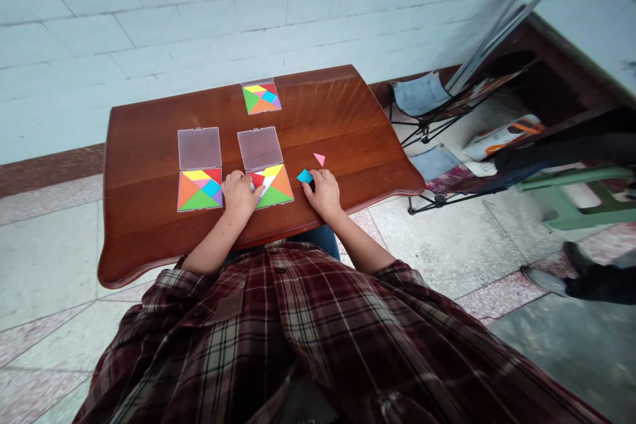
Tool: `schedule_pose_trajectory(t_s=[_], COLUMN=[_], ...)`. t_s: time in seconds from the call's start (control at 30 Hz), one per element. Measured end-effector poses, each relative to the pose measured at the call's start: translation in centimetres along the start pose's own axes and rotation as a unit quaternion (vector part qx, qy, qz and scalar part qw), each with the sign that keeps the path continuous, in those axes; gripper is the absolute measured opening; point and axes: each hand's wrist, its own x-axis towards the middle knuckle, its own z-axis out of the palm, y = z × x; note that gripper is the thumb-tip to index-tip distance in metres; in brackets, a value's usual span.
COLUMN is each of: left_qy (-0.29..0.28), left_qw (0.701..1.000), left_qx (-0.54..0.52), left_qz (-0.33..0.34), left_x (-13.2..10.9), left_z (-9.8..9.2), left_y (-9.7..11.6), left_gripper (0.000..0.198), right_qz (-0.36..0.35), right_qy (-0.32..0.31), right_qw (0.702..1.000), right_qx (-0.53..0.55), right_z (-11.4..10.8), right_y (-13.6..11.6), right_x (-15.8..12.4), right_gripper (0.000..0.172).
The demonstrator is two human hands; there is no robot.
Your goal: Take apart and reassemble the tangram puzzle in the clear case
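Observation:
On a small wooden table (149,238) lie three tangram puzzles in clear cases. My left hand (240,193) rests on the left edge of the middle tray (276,192), fingers pinched on a red triangular piece (258,179). My right hand (324,193) sits just right of that tray, its fingertips closed on a blue piece (305,176) lying on the wood. A pink triangle (318,158) lies loose a little beyond it. The middle tray shows a white gap where pieces are out.
A full tangram tray (199,189) with its open lid (199,148) lies at the left, another closed tangram case (261,97) at the far edge. Folding stools (427,106), a box and a green stool (586,202) stand at the right. Another person's shoe (544,278) shows there.

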Motion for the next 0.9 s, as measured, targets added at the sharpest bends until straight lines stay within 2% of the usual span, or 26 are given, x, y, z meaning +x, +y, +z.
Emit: schedule_pose_trajectory(t_s=[0.2, 0.37, 0.5, 0.63, 0.77, 0.9], left_qy=[-0.051, -0.086, -0.062, -0.033, -0.034, -0.032], left_qw=[0.994, 0.991, 0.993, 0.994, 0.995, 0.996], left_qx=[0.089, 0.095, 0.095, 0.106, 0.092, 0.079], left_qz=[-0.024, -0.035, -0.025, -0.001, -0.026, -0.002], left_x=[0.7, 1.4, 1.2, 0.9, 0.8, 1.0], left_z=[-1.1, -1.4, -0.9, -0.4, -0.6, -1.1], left_y=[1.8, 2.5, 2.6, 2.1, 1.4, 1.4], left_gripper=[0.039, 0.034, 0.027, 0.033, 0.034, 0.034], right_qz=[0.0, 0.003, 0.002, 0.003, 0.002, 0.0], right_qy=[-0.001, -0.011, -0.01, -0.001, -0.006, -0.01], right_qw=[1.0, 1.0, 1.0, 1.0, 1.0, 1.0], right_qx=[0.002, -0.008, -0.008, -0.001, 0.001, 0.006], right_z=[0.0, -0.2, -0.2, -0.2, -0.2, -0.2], right_y=[-0.1, -0.2, -0.3, -0.3, -0.3, -0.3], right_x=[0.0, 0.0, 0.0, 0.0, 0.0, 0.0], right_gripper=[0.036, 0.036, 0.035, 0.034, 0.035, 0.035])
